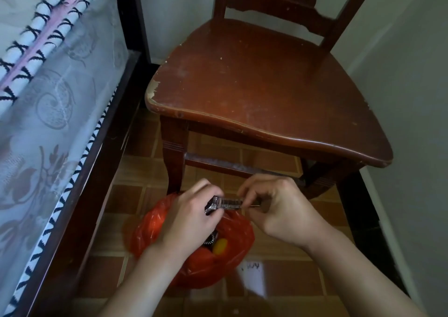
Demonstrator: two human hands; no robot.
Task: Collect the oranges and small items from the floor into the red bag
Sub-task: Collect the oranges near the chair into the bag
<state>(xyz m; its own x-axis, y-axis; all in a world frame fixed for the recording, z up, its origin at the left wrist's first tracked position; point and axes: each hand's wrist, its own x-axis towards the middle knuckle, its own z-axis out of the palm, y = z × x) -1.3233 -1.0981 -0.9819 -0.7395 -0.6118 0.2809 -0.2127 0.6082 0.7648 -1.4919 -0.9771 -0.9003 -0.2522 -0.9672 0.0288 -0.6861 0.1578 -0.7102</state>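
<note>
A red plastic bag [232, 251] sits on the tiled floor in front of the chair, its mouth open. Inside it shows an orange [220, 246] beside a dark metal item. Above the bag both hands hold a metal wristwatch [225, 204] stretched level between them. My left hand [191, 217] grips the watch's case end with curled fingers. My right hand [274, 207] pinches the far end of the metal band. My left hand and forearm hide much of the bag's left side.
A worn brown wooden chair [266, 86] stands just beyond the bag, its front rung right behind my hands. A dark wooden bed frame [80, 195] with a patterned cover runs along the left. A pale wall [412, 98] closes the right side.
</note>
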